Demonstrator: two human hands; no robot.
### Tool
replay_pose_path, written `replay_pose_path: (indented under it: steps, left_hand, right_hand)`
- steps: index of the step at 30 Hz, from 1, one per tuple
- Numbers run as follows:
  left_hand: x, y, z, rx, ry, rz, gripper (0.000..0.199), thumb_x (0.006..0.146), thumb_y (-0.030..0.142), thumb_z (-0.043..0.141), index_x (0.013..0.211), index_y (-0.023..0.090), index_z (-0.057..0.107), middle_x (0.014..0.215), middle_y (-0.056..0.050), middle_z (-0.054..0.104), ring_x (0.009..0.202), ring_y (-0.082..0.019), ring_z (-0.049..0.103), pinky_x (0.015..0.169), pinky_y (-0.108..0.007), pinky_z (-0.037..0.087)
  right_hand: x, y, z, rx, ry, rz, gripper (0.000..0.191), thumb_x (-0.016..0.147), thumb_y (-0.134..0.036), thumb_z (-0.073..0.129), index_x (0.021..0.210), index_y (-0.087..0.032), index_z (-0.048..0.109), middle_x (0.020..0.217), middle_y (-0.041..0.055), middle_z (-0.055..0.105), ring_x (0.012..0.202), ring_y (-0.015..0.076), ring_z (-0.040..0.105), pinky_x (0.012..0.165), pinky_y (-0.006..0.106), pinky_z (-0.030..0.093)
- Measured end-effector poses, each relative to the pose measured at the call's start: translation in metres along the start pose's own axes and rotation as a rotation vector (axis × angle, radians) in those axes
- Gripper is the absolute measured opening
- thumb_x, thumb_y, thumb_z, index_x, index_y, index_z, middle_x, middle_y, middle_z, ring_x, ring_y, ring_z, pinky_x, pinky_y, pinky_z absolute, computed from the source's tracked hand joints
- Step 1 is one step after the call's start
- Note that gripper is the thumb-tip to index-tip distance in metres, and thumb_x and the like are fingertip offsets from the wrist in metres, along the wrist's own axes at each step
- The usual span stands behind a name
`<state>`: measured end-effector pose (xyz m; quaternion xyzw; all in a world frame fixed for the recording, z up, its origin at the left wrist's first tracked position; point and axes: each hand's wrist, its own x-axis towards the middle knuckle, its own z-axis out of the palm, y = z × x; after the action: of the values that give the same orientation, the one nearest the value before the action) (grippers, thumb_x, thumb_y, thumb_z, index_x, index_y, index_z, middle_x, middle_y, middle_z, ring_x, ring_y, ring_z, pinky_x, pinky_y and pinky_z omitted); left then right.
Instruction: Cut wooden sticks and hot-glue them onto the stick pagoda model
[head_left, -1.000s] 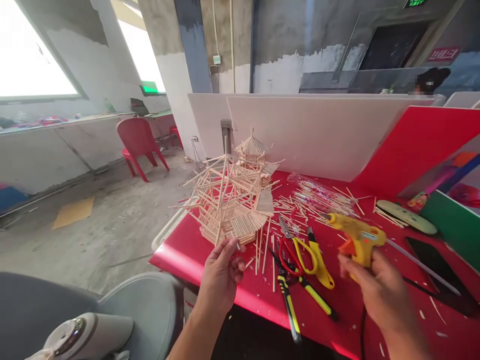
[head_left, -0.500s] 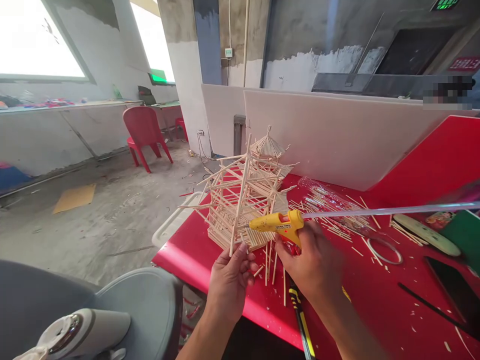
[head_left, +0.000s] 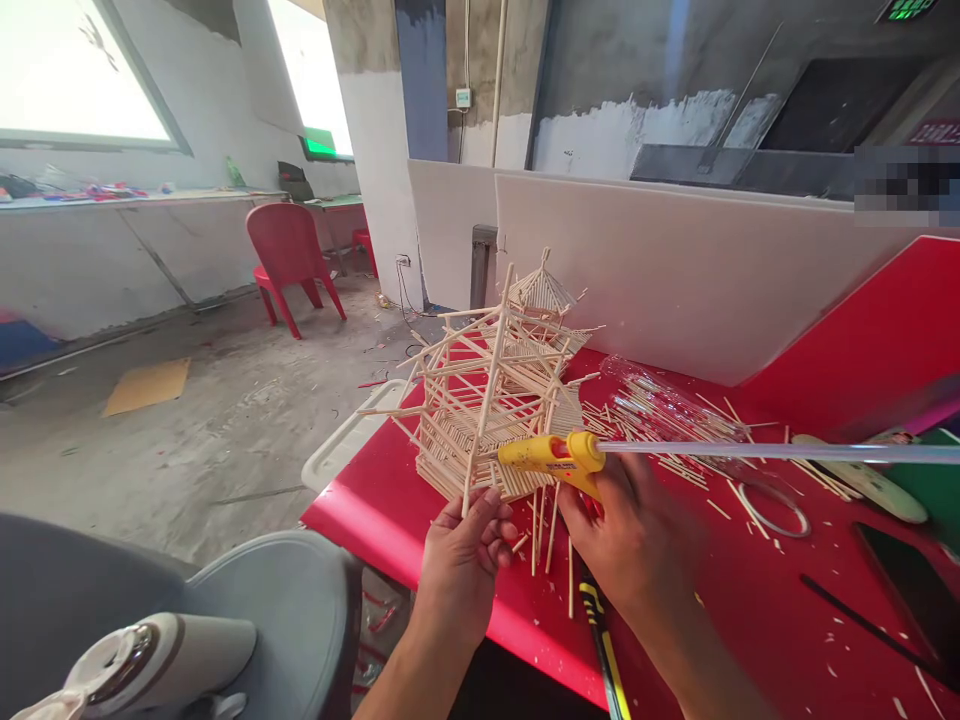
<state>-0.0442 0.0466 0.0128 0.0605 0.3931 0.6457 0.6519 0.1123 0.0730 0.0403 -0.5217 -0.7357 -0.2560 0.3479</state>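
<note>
My left hand point(head_left: 466, 548) pinches the lower end of a long wooden stick point(head_left: 489, 395), which slants upward in front of a stick-built model point(head_left: 450, 440) on the red table. My right hand point(head_left: 628, 535) is wrapped round the handle of a yellow glue gun point(head_left: 551, 456). The gun's nozzle points left, close to the long stick; whether they touch is hard to tell. A long clear glue stick point(head_left: 780, 453) extends from the back of the gun to the right. Behind the model stands a roofed tower of sticks point(head_left: 541, 292).
Loose sticks in plastic wrap point(head_left: 667, 400), a clear ring point(head_left: 772, 510) and a dark phone point(head_left: 907, 580) lie on the red table point(head_left: 750, 640). A black-and-yellow tool point(head_left: 602, 640) lies near its front edge. At left, a white flask point(head_left: 180, 650) rests on a grey stool point(head_left: 300, 590).
The view has shifted slightly. The back of the glue stick has tilted a little downward with the glue gun. Both hands keep their holds.
</note>
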Motion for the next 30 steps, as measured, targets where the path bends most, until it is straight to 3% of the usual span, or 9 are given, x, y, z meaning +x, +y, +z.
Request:
replay_pose_path:
  steps: [19,24,30]
  left_hand:
    - [-0.013,-0.003,-0.007,0.015,0.020,0.016,0.050,0.047,0.024,0.097,0.088,0.012,0.070,0.061,-0.002,0.069,0.049,-0.011,0.062,0.038,-0.015,0.044]
    - [-0.015,-0.001,-0.009,0.032,0.000,0.035,0.042,0.049,0.029,0.096,0.077,0.011,0.069,0.062,-0.003,0.069,0.050,-0.011,0.062,0.038,-0.016,0.044]
    - [-0.016,-0.001,-0.011,0.042,-0.014,0.026,0.039,0.053,0.032,0.094,0.073,0.012,0.067,0.061,-0.003,0.068,0.048,-0.010,0.061,0.037,-0.016,0.043]
  right_hand:
    - [0.001,-0.001,-0.005,-0.083,0.018,-0.047,0.020,0.089,-0.032,0.061,0.106,-0.022,0.064,0.077,0.0014,0.064,0.059,0.0152,0.054,0.054,0.030,0.035]
    - [-0.002,0.004,-0.006,-0.090,0.075,-0.038,0.021,0.089,-0.034,0.063,0.105,-0.020,0.063,0.080,0.0013,0.064,0.061,0.0152,0.056,0.056,0.029,0.039]
    - [-0.013,0.008,-0.010,-0.008,0.038,-0.034,0.019,0.089,-0.034,0.062,0.103,-0.020,0.062,0.087,0.0032,0.066,0.066,0.0161,0.060,0.059,0.028,0.043]
